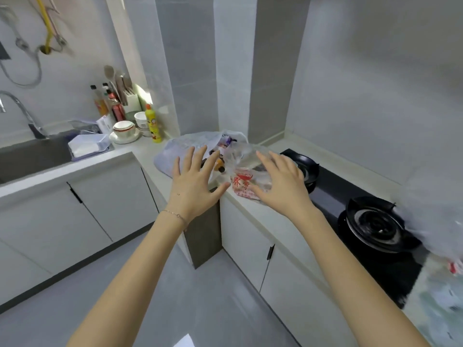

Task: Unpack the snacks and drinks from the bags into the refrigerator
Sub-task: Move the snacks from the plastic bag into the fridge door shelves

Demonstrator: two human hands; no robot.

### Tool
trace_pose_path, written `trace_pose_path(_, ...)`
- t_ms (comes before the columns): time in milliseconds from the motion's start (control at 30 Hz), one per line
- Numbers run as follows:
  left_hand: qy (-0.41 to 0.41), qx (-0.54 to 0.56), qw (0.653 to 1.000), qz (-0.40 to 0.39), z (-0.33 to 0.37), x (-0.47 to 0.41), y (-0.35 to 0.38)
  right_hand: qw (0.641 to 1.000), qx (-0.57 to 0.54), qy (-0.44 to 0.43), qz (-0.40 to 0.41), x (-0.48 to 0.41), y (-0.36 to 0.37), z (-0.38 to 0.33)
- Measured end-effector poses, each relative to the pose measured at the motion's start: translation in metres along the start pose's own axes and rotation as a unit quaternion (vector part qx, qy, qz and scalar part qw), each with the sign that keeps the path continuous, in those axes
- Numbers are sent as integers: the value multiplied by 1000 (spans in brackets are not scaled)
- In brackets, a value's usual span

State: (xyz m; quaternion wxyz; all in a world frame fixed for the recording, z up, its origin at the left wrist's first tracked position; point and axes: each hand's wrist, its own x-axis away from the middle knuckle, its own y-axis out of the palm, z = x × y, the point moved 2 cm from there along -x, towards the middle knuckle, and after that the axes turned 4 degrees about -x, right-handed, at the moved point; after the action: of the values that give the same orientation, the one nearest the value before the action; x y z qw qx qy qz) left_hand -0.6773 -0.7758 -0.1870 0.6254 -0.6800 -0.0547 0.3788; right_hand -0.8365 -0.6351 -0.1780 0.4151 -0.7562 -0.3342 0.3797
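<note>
White bag and clear bag are being kept on the table corner, snacks inside. Left grip and right grip are being held open, fingers spread, empty, probably being lined up to part the plastic.

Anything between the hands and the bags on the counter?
Nothing visible. Open left hand and right hand are right at the translucent white plastic bag and clear red-printed plastic bag. Refrigerator is not in view.
</note>
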Motion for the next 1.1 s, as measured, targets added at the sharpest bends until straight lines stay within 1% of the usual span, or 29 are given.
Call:
trace_pose_path(200,55,20,998,-5,-12,-82,47,998,6,60,28,-62,12,33)
trace_pose_path(333,80,19,996,-33,-15,-125,89,996,5,91,4,-99,32,62)
trace_pose_path(433,90,14,993,-69,-15,-158,121,994,-1,110,-10,-130,46,87)
trace_pose_path(567,82,23,990,-108,-14,-201,164,992,-11,127,-20,-169,64,127)
trace_pose_path(767,79,9,980,-184,-13,-257,242,990,-41,126,-58,-225,107,191)
trace_pose_path(900,75,13,970,-230,-12,-275,285,985,-57,121,-110,-256,138,219)
trace_pose_path(1000,66,31,957,-279,-13,-281,314,981,-40,125,-144,-270,157,238)
trace_pose_path(1100,76,59,942,-321,-12,-282,344,977,-26,131,-166,-273,176,253)
